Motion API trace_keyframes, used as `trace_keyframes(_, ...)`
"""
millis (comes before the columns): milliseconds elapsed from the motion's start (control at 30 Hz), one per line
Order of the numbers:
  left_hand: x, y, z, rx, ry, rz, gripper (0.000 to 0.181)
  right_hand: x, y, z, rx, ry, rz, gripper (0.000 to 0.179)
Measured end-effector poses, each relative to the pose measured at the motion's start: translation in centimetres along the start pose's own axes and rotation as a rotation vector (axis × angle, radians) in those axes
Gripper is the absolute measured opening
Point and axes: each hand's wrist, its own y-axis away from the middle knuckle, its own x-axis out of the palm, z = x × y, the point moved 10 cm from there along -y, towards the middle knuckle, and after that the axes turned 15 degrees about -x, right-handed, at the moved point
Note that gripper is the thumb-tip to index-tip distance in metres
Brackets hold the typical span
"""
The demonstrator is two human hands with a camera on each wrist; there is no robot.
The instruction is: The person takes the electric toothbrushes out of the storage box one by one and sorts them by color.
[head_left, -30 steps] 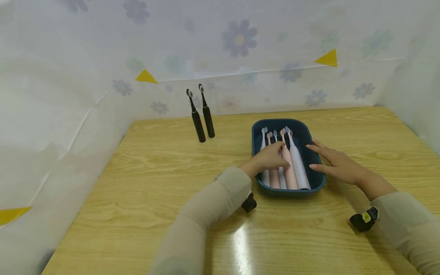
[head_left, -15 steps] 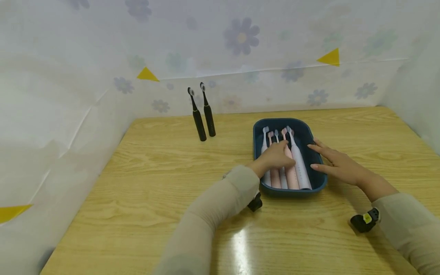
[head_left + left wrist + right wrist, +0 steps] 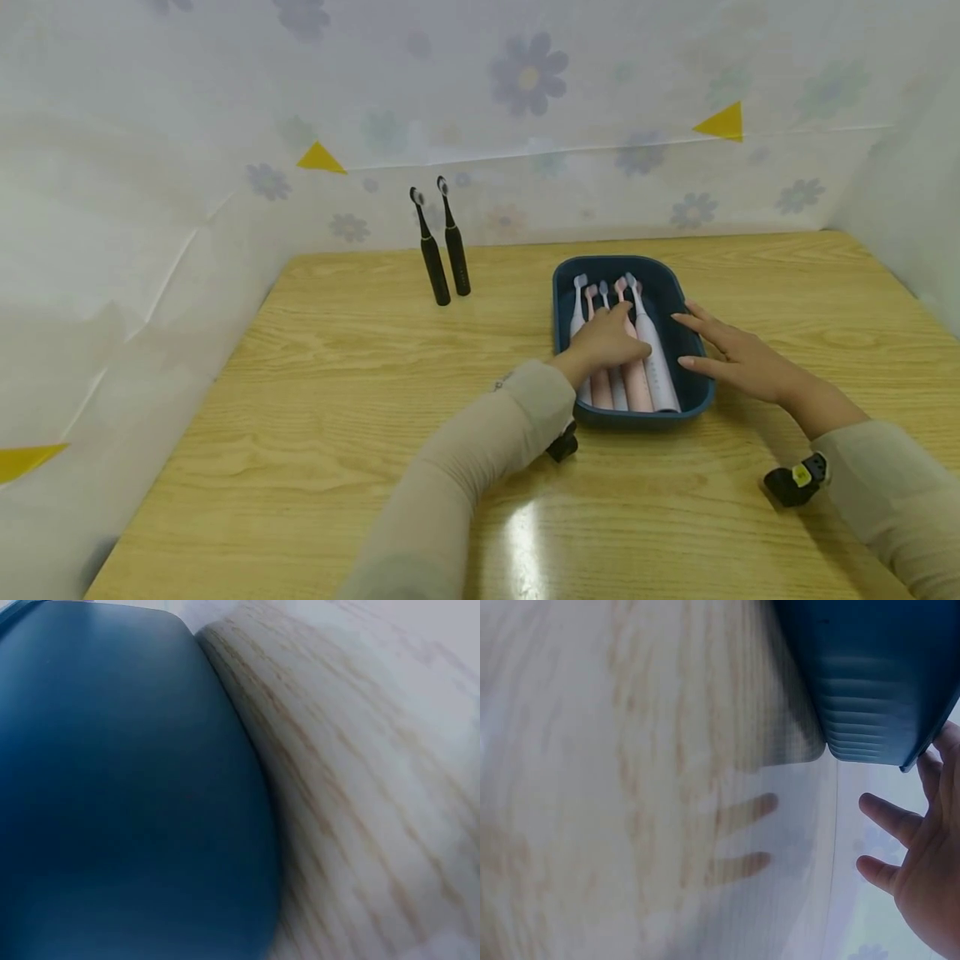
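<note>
tray (image 3: 637,422): dark blue, rounded, flat on surface (image 3: 337,375) | white toothbrush (image 3: 660,372): rightmost inside, lengthwise, head at far end | pink toothbrush (image 3: 637,387): just left, partly covered | more pink and white toothbrushes (image 3: 600,390): alongside, further left

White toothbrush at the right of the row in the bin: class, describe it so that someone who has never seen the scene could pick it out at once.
On the wooden table, find the dark blue bin. Inside, look for the white toothbrush whose handle lies farthest right. A pink toothbrush borders its left; unlike its neighbours, it has no handle on its right.
</note>
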Motion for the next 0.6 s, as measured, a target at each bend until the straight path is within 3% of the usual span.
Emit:
trace_keyframes(233, 0.4, -0.5, -0.3, 0.044, 0.002, 0.033, 0.059, 0.0, 0.0, -0.1, 0.005, -0.013, 0.002, 0.063)
trace_keyframes(500, 0.6, -1.1, 0.1, 0.053, 0.221, 0.1, 0.054, 0.1, 0.0, -0.1, 0.0, -0.02, -0.001, 0.063)
trace_keyframes(600, 0.6, -1.0, 0.3, 0.049, 0.26, 0.109, 0.054, 0.1, 0.0, -0.1, 0.001, -0.019, 0.0, 0.063)
